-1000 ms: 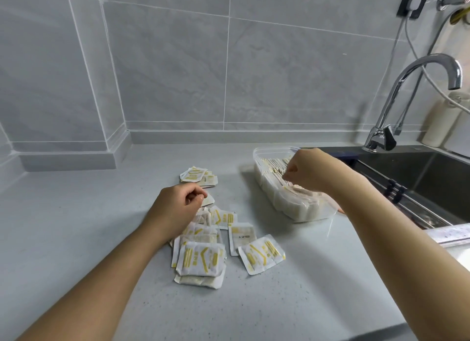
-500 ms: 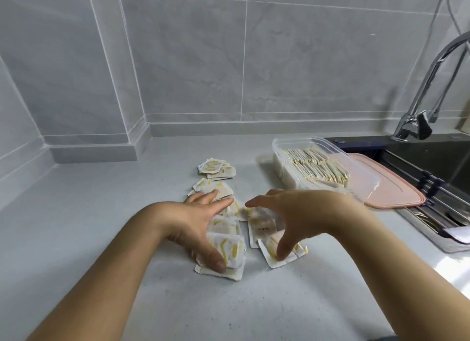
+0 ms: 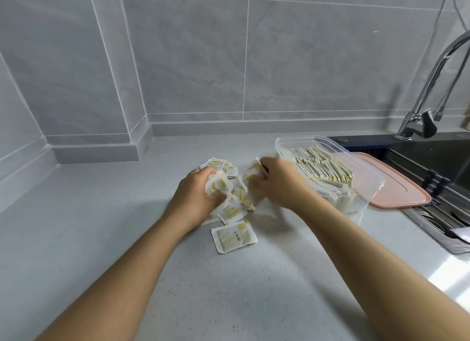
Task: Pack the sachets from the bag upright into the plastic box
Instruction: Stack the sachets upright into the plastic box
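At mid-frame your left hand point(image 3: 197, 194) clutched a wad of sachets point(image 3: 219, 185) and your right hand point(image 3: 279, 185) clutched another. Right of them the plastic box point(image 3: 302, 138) stood on the table point(image 3: 229, 290).

We can't see the left hand's point(image 3: 195, 194) fingertips: they're buried in motion-blurred sachets point(image 3: 219, 185). Same w/ the right hand point(image 3: 278, 185), so no count of what each grips. Print on the lone sachet point(image 3: 234, 237) is too small to read. Lid point(image 3: 396, 188) is partly behind the box point(image 3: 300, 140). Tap point(image 3: 432, 68) & sink point(image 3: 432, 157) run off the right edge.
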Available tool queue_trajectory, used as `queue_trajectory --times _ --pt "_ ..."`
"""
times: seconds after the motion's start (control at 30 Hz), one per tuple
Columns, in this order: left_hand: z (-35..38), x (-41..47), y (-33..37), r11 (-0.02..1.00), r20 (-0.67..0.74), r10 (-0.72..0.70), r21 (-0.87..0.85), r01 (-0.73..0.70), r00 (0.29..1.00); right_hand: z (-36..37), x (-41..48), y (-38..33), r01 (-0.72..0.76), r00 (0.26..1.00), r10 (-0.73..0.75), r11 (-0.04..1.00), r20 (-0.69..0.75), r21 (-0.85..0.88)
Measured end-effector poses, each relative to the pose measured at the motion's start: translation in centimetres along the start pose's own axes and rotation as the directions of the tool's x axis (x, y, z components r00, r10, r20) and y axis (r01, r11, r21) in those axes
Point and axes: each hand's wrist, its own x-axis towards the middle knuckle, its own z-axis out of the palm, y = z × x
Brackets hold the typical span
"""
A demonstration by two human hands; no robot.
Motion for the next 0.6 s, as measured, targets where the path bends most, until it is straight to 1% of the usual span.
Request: queue_trajectory --times 0.07,0.1,0.17,0.2,0.23,0.27,0.33,0.37,0.43,0.53,0.6 --pt "0.3 0.4 -0.4 0.994 -0.066 -0.056 -0.096 0.049 0.996 0.1 0.5 -0.1 -0.030 0.997 0.046 0.972 -0.063 0.232" --pt "0.4 0.5 -0.5 0.985 -0.090 -0.087 -0.156 0.073 0.992 0.2 0.6 -0.2 -0.040 0.995 0.068 0.932 -0.066 0.360" --pt "0.3 0.5 -0.6 0.941 -0.107 -0.157 -0.319 0.115 0.982 0.6 0.4 -0.3 -0.083 0.994 0.113 0.786 -0.010 0.612" --pt "0.3 0.5 -0.5 0.902 -0.094 -0.184 -0.412 0.130 0.978 1.0 0.3 -0.2 -0.100 0.993 0.116 0.709 0.025 0.698" --pt "0.3 0.4 -0.4 0.854 -0.069 -0.202 -0.502 0.141 0.977 1.4 0.2 0.0 -0.108 0.993 0.109 0.671 0.047 0.733" --pt "0.2 0.3 -0.2 0.799 -0.036 -0.211 -0.582 0.151 0.977 1.7 0.3 0.3 -0.111 0.993 0.102 0.675 0.057 0.730" --pt "0.2 0.3 0.0 0.715 0.017 -0.204 -0.680 0.161 0.979 2.2 0.3 0.9 -0.077 0.997 0.065 0.737 0.043 0.671" --pt "0.2 0.3 0.1 0.697 0.025 -0.193 -0.700 0.155 0.981 2.3 0.3 1.0 -0.047 0.999 0.034 0.760 0.033 0.648" --pt "0.3 0.2 0.1 0.690 0.023 -0.164 -0.712 0.131 0.986 2.4 0.2 1.3 -0.002 0.999 -0.019 0.769 0.026 0.639" --pt "0.2 0.1 0.1 0.697 0.022 -0.136 -0.709 0.111 0.990 2.2 -0.1 1.2 0.044 0.994 -0.101 0.743 0.047 0.668" --pt "0.1 0.1 0.2 0.693 0.033 -0.141 -0.710 0.122 0.989 2.5 0.0 1.4 0.055 0.994 -0.102 0.743 0.032 0.667"
